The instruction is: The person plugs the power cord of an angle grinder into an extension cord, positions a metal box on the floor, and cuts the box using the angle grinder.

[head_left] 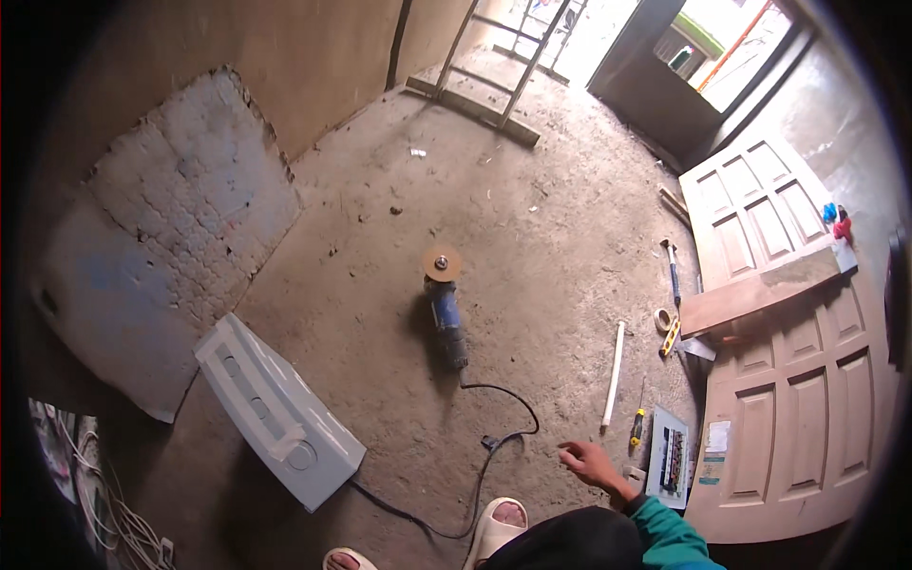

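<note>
My right hand (589, 464), in a green sleeve, hovers over the floor at the lower right. Its fingers are loosely bent and apart, and nothing shows between them. Nearest to it are a yellow-and-black screwdriver (636, 427), a white tube (615, 375) and a grey panel with a row of black breakers (672, 458). My left hand is out of view. A blue angle grinder (446, 318) with a tan disc (442, 264) lies mid-floor. Its black cord (528, 407) curves towards my feet and a light grey box (294, 418) with round cut-outs and tape strips.
Wooden panel doors (793, 408) lean along the right, with a plank (760, 293) across them. A hammer (674, 271), tape roll (662, 319) and yellow level (671, 336) lie beside them. A worn sheet (190, 180) leans left; white cables (119, 518) lie below. A metal frame (489, 81) stands far back.
</note>
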Action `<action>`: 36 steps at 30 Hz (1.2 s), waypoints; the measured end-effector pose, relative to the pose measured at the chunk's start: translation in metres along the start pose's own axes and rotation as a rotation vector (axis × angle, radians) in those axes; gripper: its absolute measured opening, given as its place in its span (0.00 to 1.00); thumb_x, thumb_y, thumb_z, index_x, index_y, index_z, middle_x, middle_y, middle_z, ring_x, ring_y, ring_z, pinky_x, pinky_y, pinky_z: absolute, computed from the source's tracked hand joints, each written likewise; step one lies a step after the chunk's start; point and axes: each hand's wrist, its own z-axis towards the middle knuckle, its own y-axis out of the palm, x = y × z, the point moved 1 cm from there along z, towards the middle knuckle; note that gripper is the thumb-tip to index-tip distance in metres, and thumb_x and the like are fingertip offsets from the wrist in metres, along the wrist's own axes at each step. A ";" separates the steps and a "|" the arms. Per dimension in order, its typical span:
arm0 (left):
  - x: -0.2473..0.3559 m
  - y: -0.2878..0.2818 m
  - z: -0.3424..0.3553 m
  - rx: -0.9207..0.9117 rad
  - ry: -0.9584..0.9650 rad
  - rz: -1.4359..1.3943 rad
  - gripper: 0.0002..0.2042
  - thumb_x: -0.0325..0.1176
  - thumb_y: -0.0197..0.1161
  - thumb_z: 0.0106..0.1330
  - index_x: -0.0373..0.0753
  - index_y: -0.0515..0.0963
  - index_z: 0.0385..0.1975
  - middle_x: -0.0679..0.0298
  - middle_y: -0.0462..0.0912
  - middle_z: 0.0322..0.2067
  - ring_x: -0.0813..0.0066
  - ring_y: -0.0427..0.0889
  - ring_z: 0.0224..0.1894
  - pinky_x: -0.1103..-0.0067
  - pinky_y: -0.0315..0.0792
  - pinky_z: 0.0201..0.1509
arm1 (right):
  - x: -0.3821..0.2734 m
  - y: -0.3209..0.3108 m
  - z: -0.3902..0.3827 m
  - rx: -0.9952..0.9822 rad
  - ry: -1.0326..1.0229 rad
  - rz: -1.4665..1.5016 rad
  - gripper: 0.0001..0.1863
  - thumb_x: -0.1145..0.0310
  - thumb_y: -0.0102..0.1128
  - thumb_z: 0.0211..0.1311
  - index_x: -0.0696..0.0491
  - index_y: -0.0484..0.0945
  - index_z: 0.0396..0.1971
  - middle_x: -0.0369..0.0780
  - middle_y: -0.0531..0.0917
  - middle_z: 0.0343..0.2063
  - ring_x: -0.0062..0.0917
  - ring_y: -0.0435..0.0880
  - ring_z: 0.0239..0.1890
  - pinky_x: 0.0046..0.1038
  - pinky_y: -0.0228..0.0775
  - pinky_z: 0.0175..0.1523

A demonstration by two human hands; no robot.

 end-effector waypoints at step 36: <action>-0.087 -0.070 -0.045 1.053 0.319 0.289 0.14 0.37 0.65 0.57 0.44 0.80 0.43 0.61 0.77 0.44 0.61 0.73 0.50 0.62 0.61 0.53 | -0.193 0.026 0.179 -0.321 -0.530 -1.195 0.16 0.57 0.62 0.50 0.53 0.81 0.33 0.47 0.82 0.28 0.42 0.82 0.34 0.41 0.73 0.39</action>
